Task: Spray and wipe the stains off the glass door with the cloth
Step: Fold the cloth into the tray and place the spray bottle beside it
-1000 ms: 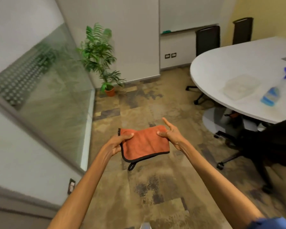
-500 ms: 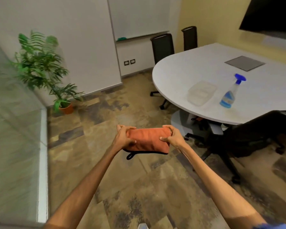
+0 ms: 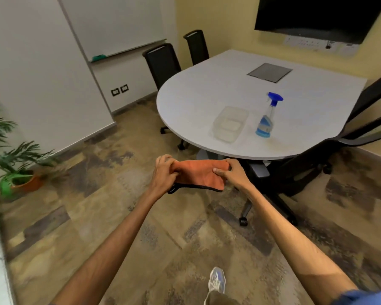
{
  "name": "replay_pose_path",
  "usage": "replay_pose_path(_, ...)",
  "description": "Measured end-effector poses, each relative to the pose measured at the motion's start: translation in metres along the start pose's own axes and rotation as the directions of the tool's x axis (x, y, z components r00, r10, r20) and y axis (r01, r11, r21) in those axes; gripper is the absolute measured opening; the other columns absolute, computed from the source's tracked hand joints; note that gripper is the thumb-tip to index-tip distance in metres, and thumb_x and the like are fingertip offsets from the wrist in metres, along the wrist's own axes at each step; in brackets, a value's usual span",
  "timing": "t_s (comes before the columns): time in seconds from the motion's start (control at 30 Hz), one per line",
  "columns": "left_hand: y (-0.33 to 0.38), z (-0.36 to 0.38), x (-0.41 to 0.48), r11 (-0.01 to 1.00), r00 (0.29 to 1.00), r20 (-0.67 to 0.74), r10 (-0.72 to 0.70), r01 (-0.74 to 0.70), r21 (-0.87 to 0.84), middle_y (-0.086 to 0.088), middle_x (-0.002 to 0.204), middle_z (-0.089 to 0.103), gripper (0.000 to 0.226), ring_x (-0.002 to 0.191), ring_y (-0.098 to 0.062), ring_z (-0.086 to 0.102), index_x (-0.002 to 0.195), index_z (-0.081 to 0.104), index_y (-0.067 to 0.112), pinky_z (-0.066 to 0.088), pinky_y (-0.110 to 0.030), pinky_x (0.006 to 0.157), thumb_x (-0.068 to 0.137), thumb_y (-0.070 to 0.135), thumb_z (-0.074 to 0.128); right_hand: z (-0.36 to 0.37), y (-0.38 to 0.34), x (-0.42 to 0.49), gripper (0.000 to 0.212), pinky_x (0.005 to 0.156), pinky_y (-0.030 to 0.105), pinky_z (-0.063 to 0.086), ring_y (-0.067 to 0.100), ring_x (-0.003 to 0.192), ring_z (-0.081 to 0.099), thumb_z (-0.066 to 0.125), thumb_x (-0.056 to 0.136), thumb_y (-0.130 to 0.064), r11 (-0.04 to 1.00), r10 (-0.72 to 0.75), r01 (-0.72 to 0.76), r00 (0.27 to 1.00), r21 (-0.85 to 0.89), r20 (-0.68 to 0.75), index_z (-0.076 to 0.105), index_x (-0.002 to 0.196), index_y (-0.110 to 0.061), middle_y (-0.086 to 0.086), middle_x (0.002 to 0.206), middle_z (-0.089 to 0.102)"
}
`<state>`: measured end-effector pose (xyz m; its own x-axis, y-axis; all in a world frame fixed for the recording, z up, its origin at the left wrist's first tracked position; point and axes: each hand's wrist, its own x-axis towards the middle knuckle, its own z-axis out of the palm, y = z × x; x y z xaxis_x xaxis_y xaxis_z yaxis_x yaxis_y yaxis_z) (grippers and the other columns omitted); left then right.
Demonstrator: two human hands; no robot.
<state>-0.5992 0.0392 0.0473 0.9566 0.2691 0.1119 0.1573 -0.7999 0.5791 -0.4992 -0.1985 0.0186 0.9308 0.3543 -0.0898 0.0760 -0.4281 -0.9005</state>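
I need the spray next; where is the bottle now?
In the head view the spray bottle stands upright on the white table, right of centre, just right of the clear plastic container.

We saw an orange cloth (image 3: 201,176) edged in black, a blue-capped spray bottle (image 3: 267,116), a white table (image 3: 207,93), and mottled brown flooring (image 3: 97,216).

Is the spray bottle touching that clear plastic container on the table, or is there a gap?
Apart. The head view shows a strip of bare white table between the spray bottle and the clear container.
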Motion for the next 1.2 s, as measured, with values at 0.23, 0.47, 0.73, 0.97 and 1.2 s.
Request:
replay_pose_path(0.23,0.020,0.033,0.111,0.989,0.992,0.118,-0.055,0.070,-0.126,-0.002,0.090,0.069,0.020,0.082,-0.019,0.059,0.102,0.066,0.015,0.040,-0.030,0.067,0.083,0.018,0.072,-0.036,0.017,0.089,0.036,0.083,0.030,0.056,0.015,0.097,0.069,0.081,0.080,-0.031,0.969,0.150,-0.128,0.984,0.212,-0.091,0.068,0.110,-0.016,0.001,0.107,0.072)
replay_pose_path(0.47,0.037,0.073,0.216,0.986,0.988,0.122,-0.099,0.114,-0.118,-0.001,0.081,0.068,0.018,0.083,-0.027,0.064,0.090,0.067,0.016,0.045,-0.035,0.066,0.081,0.031,0.073,-0.079,0.023,0.183,0.042,0.072,0.020,0.050,0.008,0.092,0.066,0.078,0.079,-0.045,0.975,0.154,-0.126,0.977,0.181,-0.149,0.068,0.114,-0.024,-0.005,0.106,0.070)
replay_pose_path(0.73,0.057,0.097,0.315,0.977,0.978,0.159,-0.131,0.155,-0.149,-0.007,0.104,0.074,0.046,0.099,-0.025,0.067,0.111,0.070,0.021,0.054,-0.037,0.083,0.072,0.043,0.080,-0.118,0.038,0.258,0.046,0.074,0.036,0.061,0.020,0.092,0.071,0.079,0.079,-0.040,0.957,0.213,-0.156,0.951,0.244,-0.226,0.071,0.115,-0.013,0.004,0.105,0.074)
replay_pose_path(0.97,0.056,0.110,0.395,0.953,0.967,0.155,-0.204,0.232,-0.194,-0.004,0.102,0.074,0.059,0.094,-0.023,0.069,0.111,0.070,0.023,0.056,-0.037,0.082,0.061,0.047,0.086,-0.124,0.046,0.333,0.041,0.080,0.039,0.060,0.022,0.091,0.071,0.081,0.078,-0.037,0.936,0.286,-0.203,0.915,0.288,-0.285,0.072,0.110,-0.011,0.005,0.101,0.075)
replay_pose_path(1.2,0.045,0.112,0.492,0.934,0.959,0.196,-0.203,0.250,-0.255,0.000,0.105,0.068,0.058,0.092,-0.018,0.063,0.104,0.063,0.023,0.055,-0.038,0.083,0.057,0.042,0.091,-0.121,0.039,0.414,0.024,0.080,0.041,0.060,0.023,0.088,0.071,0.082,0.076,-0.034,0.910,0.367,-0.256,0.865,0.327,-0.344,0.074,0.090,-0.015,0.005,0.092,0.076)
